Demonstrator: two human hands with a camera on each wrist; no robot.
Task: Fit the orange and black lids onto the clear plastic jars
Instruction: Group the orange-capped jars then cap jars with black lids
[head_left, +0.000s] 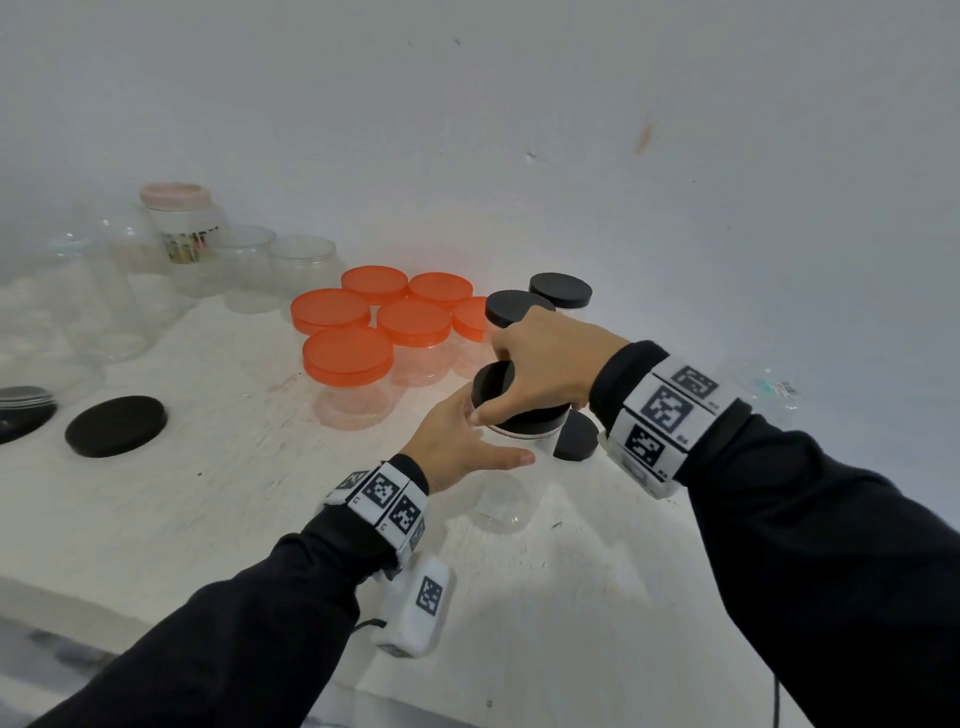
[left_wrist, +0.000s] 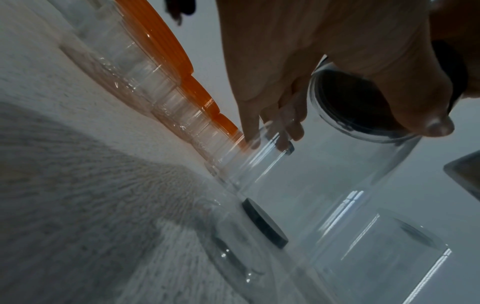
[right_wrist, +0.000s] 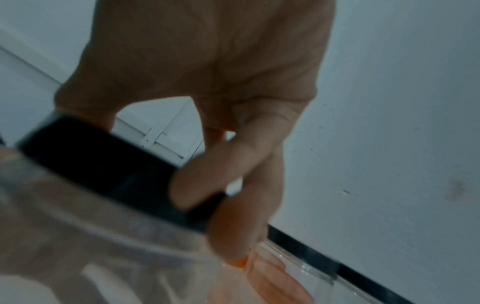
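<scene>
The right hand (head_left: 545, 358) curls its fingers round the round black plastic lid (head_left: 493, 382) atop the clear plastic jar (head_left: 506, 488), which stands on the white worktop (head_left: 208, 493) just in front of the orange-lidded jars (head_left: 348, 358); the left hand (head_left: 457, 447) lies open against the jar's side (steadying it, apparently). Keep the lid level, turn gently, and brace the jar firmly

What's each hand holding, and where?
Right hand grips the black lid by its rim, atop the clear jar. Left hand steadies the jar's side.
</scene>
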